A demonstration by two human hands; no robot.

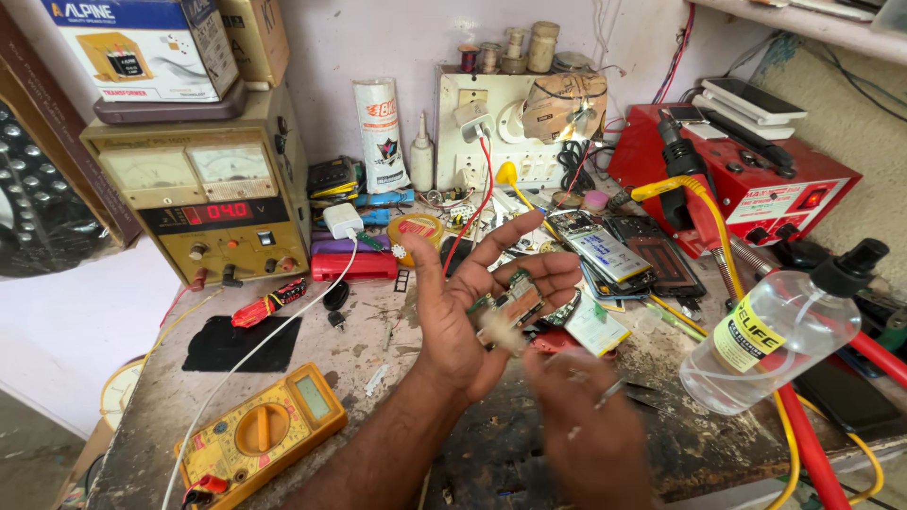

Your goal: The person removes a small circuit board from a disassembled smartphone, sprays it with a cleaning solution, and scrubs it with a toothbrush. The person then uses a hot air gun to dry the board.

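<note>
At lower centre my right hand [590, 430], blurred, pinches a pale swab [499, 332] against one small circuit board [515, 300] resting on my open left hand [472, 307]; I judge the cleaning underway, unfinished. Beyond: one yellow meter [260, 430], one clear bottle [770, 335], two opened phones [624, 255].

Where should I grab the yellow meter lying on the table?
Probably take the yellow meter by its two long side edges, near the dial in the middle, coming down from above. It lies flat, face up, so a top-down grip spans its narrow width and avoids the leads plugged in at its lower-left end.
</note>
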